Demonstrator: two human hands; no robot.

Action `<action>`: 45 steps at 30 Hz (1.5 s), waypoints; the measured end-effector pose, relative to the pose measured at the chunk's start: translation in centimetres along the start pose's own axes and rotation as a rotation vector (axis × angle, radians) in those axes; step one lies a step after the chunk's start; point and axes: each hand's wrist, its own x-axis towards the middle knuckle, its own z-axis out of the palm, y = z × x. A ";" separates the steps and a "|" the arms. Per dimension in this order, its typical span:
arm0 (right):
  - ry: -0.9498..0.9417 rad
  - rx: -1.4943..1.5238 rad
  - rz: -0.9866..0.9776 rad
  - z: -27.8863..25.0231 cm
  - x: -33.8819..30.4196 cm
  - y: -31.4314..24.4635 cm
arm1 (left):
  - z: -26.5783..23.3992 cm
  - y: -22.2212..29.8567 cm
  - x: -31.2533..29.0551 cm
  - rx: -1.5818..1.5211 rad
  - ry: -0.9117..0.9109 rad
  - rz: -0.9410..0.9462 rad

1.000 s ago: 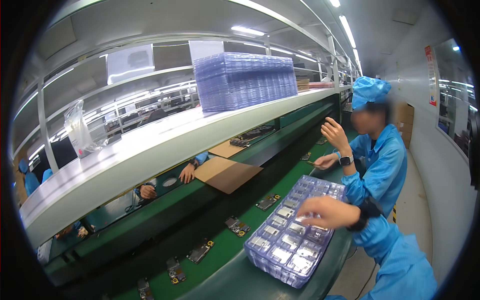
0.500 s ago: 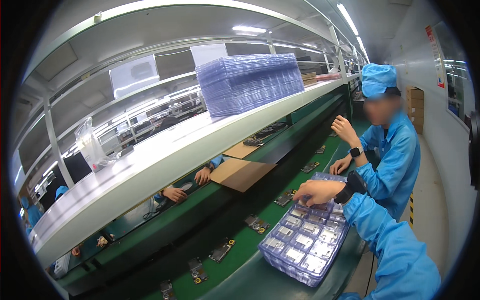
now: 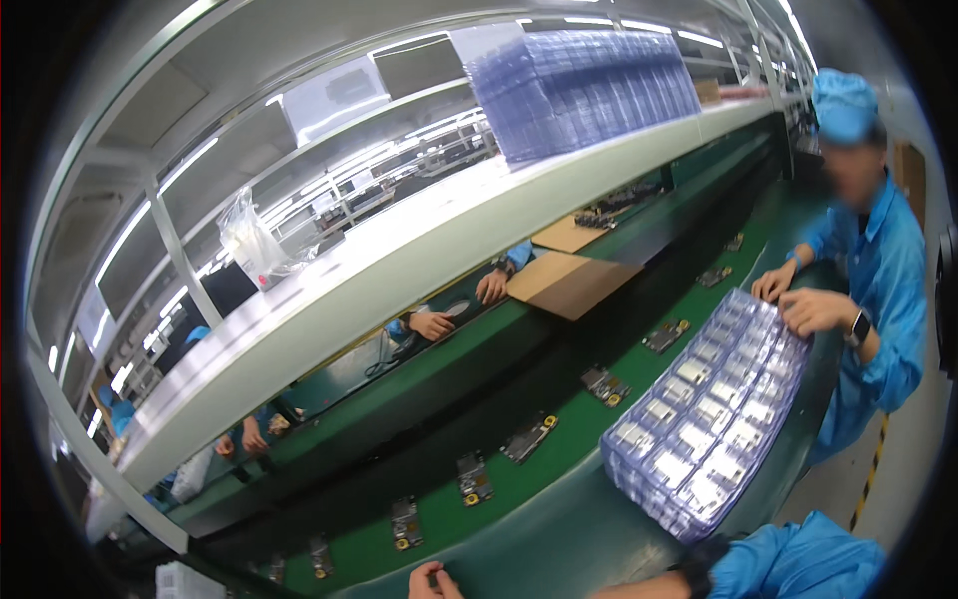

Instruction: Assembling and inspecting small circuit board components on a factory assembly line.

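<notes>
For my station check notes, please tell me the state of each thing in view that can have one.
Near tray stack, top compartments loaded
Tall tray stack, piled upright
Circuit boards, lying separately in a row
Brown cardboard, lying flat
Plastic bag, standing, crumpled
Ceiling lights, on
Left hand, partly cut off, grip unclear
Right hand, partly cut off, grip unclear

Ceiling tubes [image 3: 190, 166] shining white, pale shelf [image 3: 429, 220] glaring, clear trays [image 3: 636, 491] glinting, shadow lying beneath the shelf, co-worker's face [image 3: 855, 175] appearing blurred, fisheye bending straight edges, corners darkening to black
</notes>
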 end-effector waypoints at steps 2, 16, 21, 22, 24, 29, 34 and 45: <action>0.066 -0.088 0.050 3.3 -0.7 6.7 | 0.3 0.0 0.9 0.286 0.134 0.310; 0.260 -0.482 0.194 2.8 -1.4 10.0 | 1.5 -3.0 7.2 0.468 -0.006 -0.386; 0.082 -0.597 0.376 0.8 -1.3 7.8 | 1.9 -7.0 4.9 -0.194 0.383 -0.172; 0.003 -0.626 0.488 0.4 -0.8 7.3 | 2.0 -4.6 4.4 -0.198 0.380 -0.184; 0.280 -0.495 0.383 0.4 -0.5 7.9 | 1.4 5.4 2.3 -0.593 0.311 -0.264; 0.722 -0.247 0.193 0.3 1.8 5.4 | 1.0 10.3 -4.0 -0.326 -0.288 0.090; 0.667 -0.218 0.272 0.1 1.3 7.0 | 1.0 11.2 -4.5 -0.490 -0.436 0.000; 0.525 -0.506 -0.048 -0.2 1.2 8.1 | 0.7 11.2 -4.6 -0.516 -0.403 -0.188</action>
